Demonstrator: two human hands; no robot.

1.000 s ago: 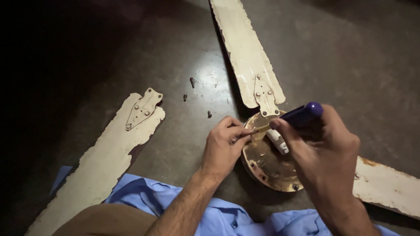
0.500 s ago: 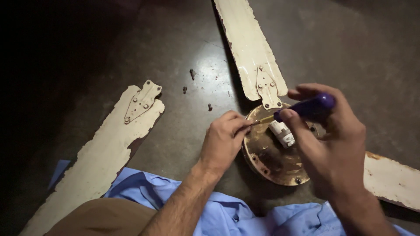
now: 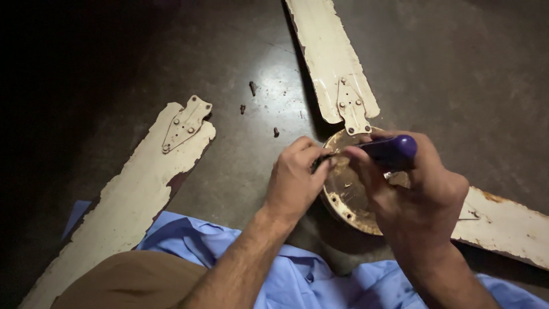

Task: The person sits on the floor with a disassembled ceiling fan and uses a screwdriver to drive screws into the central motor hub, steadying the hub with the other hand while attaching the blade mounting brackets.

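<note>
A rusty round fan motor hub (image 3: 349,197) lies on the dark floor, with two cream blades attached: one (image 3: 329,54) runs up and away, one (image 3: 503,226) goes right. My right hand (image 3: 412,191) grips a screwdriver by its purple handle (image 3: 392,150), above the hub. My left hand (image 3: 294,177) pinches the dark shaft near the tip at the hub's left rim. A third, detached blade (image 3: 123,197) with its metal bracket (image 3: 186,123) lies to the left.
Three small loose screws (image 3: 252,87) lie on the floor between the detached blade and the hub. A blue cloth (image 3: 229,257) and my brown-clad knee (image 3: 128,283) fill the bottom edge. The left side is in deep shadow.
My right hand with the screwdriver has dropped lower over the hub and now hides the small white part there. My left hand stays at the rim. The view shifted slightly.
</note>
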